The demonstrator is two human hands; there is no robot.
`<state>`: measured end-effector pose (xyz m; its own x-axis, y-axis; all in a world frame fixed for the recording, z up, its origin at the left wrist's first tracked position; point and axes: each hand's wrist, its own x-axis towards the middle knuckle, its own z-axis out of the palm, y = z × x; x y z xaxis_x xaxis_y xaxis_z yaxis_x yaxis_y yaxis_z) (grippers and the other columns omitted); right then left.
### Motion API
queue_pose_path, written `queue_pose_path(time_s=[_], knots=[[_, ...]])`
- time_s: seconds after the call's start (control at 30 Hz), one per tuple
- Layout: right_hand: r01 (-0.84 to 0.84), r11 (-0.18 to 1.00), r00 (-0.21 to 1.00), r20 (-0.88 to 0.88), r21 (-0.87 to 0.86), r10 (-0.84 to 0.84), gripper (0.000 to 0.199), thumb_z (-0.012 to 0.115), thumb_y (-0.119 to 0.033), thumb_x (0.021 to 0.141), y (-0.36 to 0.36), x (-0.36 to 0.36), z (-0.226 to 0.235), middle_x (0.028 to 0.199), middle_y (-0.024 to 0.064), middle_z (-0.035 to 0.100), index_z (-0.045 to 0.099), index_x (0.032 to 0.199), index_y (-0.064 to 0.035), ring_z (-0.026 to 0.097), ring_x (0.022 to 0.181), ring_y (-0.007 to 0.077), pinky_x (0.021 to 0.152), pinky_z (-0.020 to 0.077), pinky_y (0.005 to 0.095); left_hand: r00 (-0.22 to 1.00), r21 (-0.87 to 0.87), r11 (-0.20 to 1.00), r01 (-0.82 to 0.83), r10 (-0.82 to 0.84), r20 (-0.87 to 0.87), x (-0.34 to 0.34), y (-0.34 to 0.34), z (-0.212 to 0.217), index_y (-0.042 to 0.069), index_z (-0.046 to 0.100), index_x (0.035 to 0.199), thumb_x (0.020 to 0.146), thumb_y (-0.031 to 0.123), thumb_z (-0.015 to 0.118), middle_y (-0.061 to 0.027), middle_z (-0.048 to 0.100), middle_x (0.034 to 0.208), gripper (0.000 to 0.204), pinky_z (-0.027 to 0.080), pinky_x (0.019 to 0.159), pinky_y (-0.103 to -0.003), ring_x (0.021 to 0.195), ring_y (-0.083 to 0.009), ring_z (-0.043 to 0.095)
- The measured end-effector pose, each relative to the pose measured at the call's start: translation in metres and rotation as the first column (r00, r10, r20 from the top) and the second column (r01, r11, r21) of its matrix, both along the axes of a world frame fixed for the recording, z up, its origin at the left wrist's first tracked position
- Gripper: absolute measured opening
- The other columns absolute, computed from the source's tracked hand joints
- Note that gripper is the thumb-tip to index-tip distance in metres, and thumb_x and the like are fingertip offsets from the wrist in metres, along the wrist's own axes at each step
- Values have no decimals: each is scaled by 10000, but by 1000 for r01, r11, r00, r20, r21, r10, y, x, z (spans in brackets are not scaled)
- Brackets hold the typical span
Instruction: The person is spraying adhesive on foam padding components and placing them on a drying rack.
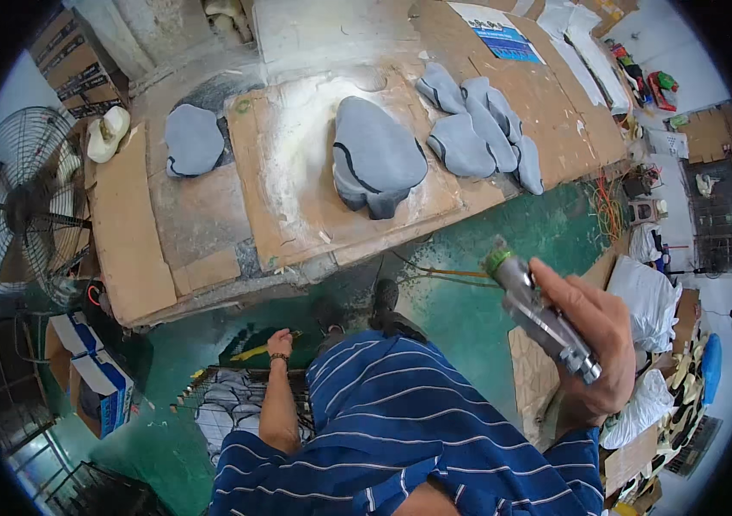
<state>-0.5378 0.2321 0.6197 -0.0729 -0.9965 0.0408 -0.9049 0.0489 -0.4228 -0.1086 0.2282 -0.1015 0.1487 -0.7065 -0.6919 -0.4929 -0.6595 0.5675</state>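
Centrally, we stand at the near edge of a cardboard-topped workbench (134,258) dusted with white powder, and our right hand (594,344) holds a metal spray gun (538,314) raised at chest height. The fingers are closed around its body, thumb along the upper side. The gun's long axis runs diagonally, its green-ringed nozzle end up and toward the bench, its chromed base down toward our wrist. Beyond that nozzle, a large grey padded cover (376,156) with a dark seam lies in the powdered middle of the bench; a row of overlapping grey pieces (477,129) lies toward the right edge. Our left hand (279,344) hangs low beside a wire basket (237,391) of grey pieces, fingers loosely curled; whether it grips anything we cannot tell.
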Motion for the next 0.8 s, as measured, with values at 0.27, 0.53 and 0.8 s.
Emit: queue_pose_path(time_s=[0.27,0.53,0.8], knots=[[-139,990,985,-95,36,142,633,775,-133,743,18,57,9,793,132,653,633,1344,4,660,664,293,553,511,399,994,-45,995,89,-91,-53,7,-3,4,54,741,1206,864,-13,593,-90,738,865,379,516,515,-333,588,-171,620],[-137,988,980,-137,77,147,671,814,-238,748,50,73,10,768,98,634,627,1333,31,650,641,252,522,492,359,980,-252,947,198,-197,28,-30,-41,74,161,777,1133,904,237,724,-126,774,1035,247,562,883,-389,996,-295,733],[-74,997,997,-32,32,75,692,860,-158,690,88,39,-4,788,103,669,642,1316,39,649,617,242,508,473,345,933,-659,748,77,-286,-216,-137,-160,213,50,732,1199,978,208,680,-64,749,1163,276,530,905,-319,1043,-162,693]])
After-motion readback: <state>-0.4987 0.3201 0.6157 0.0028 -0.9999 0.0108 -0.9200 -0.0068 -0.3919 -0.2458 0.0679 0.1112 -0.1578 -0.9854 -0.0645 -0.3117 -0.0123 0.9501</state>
